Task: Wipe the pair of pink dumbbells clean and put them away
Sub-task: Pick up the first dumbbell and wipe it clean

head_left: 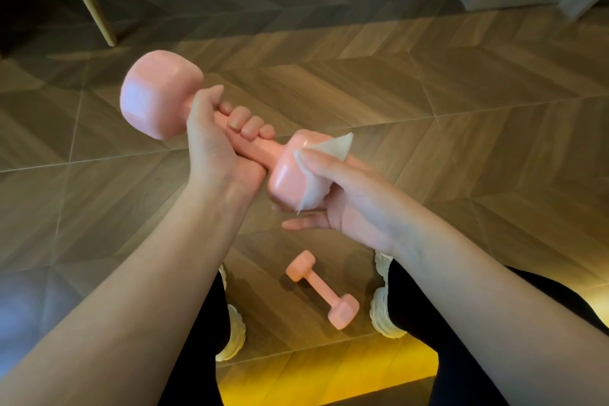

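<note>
We are holding the first pink dumbbell (155, 99) raised over the wooden floor (428, 109), tilted so that its far head is sitting higher and to the left while its near head (285, 175) is dropping toward our lap. Our left hand (217, 145) is clamping the handle, fingers curling fully round it with the thumb lying along the far head. Our right hand (349, 204) is cupping the near head from below and pinching a white wipe (333, 147) against its side with the thumb; one corner of the wipe is sticking up free. The two hands are working close together, with only the near head between them. The second pink dumbbell (321, 290) is lying on the floor between our pale shoes (384, 306), directly under the raised one. We are judging the work to be mid-wipe on the first dumbbell, with storage not yet started; no storage place is identifiable. Risks we are noting: the near head is looking glossy, possibly damp, so the weight could slide if the left grip loosens, dropping onto the second dumbbell, a shoe or the floor. The wipe is looking thin, and the thumb is pinning it at one spot only, so it could bunch up or tear.
</note>
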